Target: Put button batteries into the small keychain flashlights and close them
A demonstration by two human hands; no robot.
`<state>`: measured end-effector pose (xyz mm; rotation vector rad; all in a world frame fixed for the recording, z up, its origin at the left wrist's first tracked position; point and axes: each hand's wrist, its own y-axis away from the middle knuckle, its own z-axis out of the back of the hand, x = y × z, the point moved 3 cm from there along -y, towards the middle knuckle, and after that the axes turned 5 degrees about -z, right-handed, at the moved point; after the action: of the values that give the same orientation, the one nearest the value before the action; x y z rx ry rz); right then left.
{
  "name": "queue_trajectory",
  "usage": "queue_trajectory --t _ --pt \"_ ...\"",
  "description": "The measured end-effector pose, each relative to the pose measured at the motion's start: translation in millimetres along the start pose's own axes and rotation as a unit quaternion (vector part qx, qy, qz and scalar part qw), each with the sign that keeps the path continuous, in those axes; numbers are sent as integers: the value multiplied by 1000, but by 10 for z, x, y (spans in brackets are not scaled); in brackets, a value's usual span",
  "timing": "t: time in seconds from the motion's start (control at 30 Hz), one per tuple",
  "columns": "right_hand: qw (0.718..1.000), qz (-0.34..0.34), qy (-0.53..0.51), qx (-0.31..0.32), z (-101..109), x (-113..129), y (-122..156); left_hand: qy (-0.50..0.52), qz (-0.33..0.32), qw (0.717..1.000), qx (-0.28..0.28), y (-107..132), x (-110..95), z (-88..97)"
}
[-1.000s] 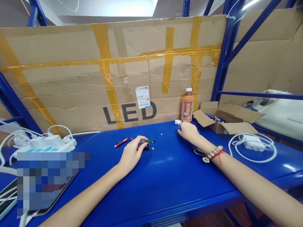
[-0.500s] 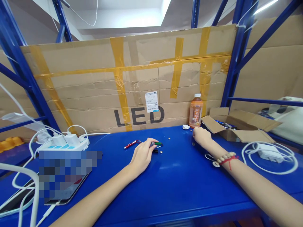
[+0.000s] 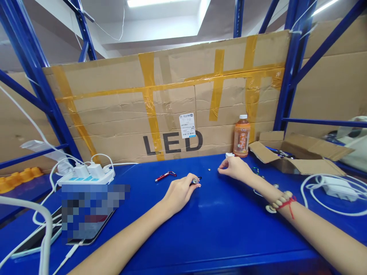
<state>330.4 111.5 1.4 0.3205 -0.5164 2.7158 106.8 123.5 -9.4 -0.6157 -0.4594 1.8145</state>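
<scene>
In my left hand a small dark tube is pinched between thumb and fingers, its round silvery end turned toward me. Just beyond it lies a red keychain light with a carabiner hook. A small silvery disc like a button cell rests between my hands. My right hand hovers to the right of that disc, thumb and index finger pressed together; whatever sits between their tips is too small to make out. Behind the right wrist a greenish clip is partly covered.
An orange drink bottle stands at the back, near an open cardboard box. At right lies a white adapter with coiled cable. On the left are a power strip, a tablet and white cables. Cardboard walls the back.
My right hand has come left from beside the bottle, its fingers now pinched. The left hand has turned the tube's round end toward me; the green piece seen there earlier no longer shows.
</scene>
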Motion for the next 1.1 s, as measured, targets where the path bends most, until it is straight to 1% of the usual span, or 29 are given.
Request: queue_trajectory --t 0.1,0.2,0.27,0.33,0.4,0.5,0.6,0.73,0.83,0.97,1.1 --pt "988 97 -103 -55 50 238 123 -5 16 1000 13 -10 16 -6" --pt "958 188 -200 -86 88 447 276 -3 26 1000 15 -17 45 -6" --pt "932 251 -245 -91 108 547 374 12 24 1000 11 -16 65 -8" --pt "909 306 -269 -87 126 610 453 28 16 999 9 -10 81 -13" --pt "894 341 -279 -83 141 640 503 33 10 999 14 -4 90 -22" --pt "883 371 -271 -93 157 651 538 25 13 999 26 -2 94 -32" --pt "880 389 -250 -108 159 647 548 25 17 999 32 -5 85 -31" --pt "877 406 -235 -108 153 642 552 32 25 999 36 -6 82 -25" --pt "878 413 -219 -99 148 646 555 29 33 998 39 -3 89 -23" --pt "887 412 -195 -77 138 656 556 26 35 998 43 -2 93 -22" --pt "887 433 -137 -85 137 677 567 25 34 998 40 -4 93 -21"
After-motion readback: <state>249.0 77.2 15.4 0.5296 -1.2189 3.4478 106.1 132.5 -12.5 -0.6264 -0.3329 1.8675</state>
